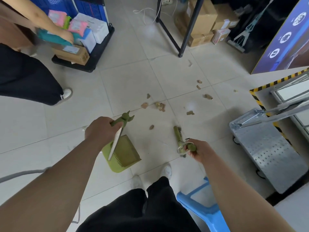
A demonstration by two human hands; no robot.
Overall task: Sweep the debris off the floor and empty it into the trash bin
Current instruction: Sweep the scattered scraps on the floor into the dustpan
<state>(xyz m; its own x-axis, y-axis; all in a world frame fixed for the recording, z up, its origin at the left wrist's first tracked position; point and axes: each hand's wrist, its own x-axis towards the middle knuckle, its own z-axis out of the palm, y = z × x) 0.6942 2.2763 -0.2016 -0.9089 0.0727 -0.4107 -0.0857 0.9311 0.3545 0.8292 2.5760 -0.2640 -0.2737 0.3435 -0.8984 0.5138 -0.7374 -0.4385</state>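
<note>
My left hand [100,129] grips the green top of the long dustpan handle. The olive-green dustpan [124,155] stands on the tile floor below it. My right hand [196,149] grips the top of the green broom [178,136], whose head touches the floor just ahead of my feet. Several brown scraps of debris [160,106] lie scattered on the light tiles in front of both tools, reaching out to the right [207,96]. No trash bin is in view.
Another person stands at the left, reaching into a black cart [93,64] loaded with boxes. A metal platform trolley [265,148] is at the right, a blue plastic stool [202,208] by my right leg. A black frame leg [181,52] and cardboard boxes stand ahead.
</note>
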